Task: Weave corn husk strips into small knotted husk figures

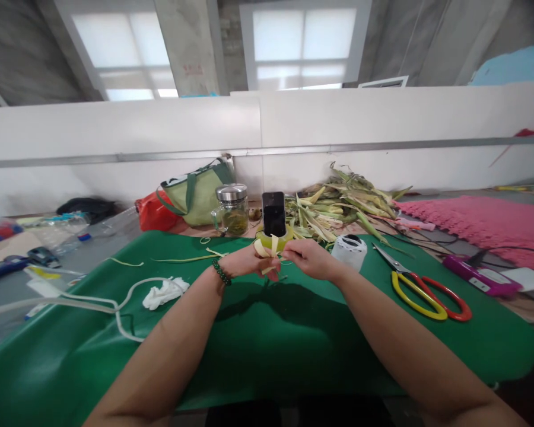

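Pale yellow flat strips (267, 247), which look like corn husk, cross each other between my two hands above the green mat (249, 350). My left hand (249, 261), with a dark green bead bracelet on the wrist, is closed around the strips. Pinched fingers of my right hand (309, 257) meet the strips from the right side; the exact grip is partly hidden. Just behind my hands stands a black phone (273, 213) upright on a yellow-green roll (289, 235). A white cylinder with a dark opening (349, 252) sits beside my right wrist.
Scissors (420, 290) with yellow and red handles lie at right. A heap of corn husks (347, 201) is at the back, left of pink fabric (471, 228). A glass jar (235, 216), green bag (191, 193), crumpled tissue (164, 292) and white cable (115, 307) are at left.
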Tool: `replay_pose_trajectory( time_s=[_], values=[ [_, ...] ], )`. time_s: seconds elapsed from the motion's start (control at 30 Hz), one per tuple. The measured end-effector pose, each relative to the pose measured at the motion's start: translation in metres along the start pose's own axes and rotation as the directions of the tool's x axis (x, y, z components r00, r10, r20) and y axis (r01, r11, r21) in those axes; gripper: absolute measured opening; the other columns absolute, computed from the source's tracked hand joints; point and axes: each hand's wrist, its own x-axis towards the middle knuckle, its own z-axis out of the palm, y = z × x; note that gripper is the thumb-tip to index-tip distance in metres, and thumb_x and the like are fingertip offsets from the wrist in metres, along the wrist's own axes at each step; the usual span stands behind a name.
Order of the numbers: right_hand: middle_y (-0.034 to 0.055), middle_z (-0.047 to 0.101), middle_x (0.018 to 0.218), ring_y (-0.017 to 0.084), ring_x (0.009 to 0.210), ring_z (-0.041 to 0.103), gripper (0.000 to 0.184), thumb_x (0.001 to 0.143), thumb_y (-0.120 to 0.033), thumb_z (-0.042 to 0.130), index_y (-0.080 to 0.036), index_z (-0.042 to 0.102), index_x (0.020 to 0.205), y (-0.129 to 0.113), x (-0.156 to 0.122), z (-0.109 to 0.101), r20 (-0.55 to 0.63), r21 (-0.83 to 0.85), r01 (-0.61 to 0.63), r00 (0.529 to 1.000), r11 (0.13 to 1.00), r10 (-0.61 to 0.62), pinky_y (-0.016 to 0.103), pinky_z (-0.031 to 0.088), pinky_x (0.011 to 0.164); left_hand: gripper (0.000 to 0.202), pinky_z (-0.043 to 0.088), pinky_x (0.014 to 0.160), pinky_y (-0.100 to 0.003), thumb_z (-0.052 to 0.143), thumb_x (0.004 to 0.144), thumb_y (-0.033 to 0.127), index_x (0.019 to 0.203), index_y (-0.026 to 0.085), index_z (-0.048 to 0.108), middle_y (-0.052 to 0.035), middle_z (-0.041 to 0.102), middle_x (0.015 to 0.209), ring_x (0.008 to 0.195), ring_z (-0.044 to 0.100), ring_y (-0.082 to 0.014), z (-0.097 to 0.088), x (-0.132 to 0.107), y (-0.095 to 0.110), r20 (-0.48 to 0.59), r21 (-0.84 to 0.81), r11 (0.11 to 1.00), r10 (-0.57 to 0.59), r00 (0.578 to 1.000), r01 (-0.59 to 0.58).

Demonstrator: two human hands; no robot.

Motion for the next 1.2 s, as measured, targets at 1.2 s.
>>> replay_pose_trajectory(
  time_s=[1.2],
  values=[
    [0.0015, 0.057, 0.057, 0.012, 0.053, 0.049, 0.034, 0.088, -0.027, 0.041, -0.017, 0.055, 0.059, -0.015, 0.011, 0.046, -0.220, 0.062, -0.271, 0.935, 0.961, 0.278, 0.024, 0.031, 0.053, 0.035, 0.039, 0.046, -0.018, 0.077, 0.062, 0.030, 0.088, 0.013, 0.060, -0.0022, 0.069, 0.062, 0.049, 0.057, -0.0093, 0.039, 0.027, 0.002, -0.614, -0.532, 0.757, -0.037, 0.788, -0.378]
  ],
)
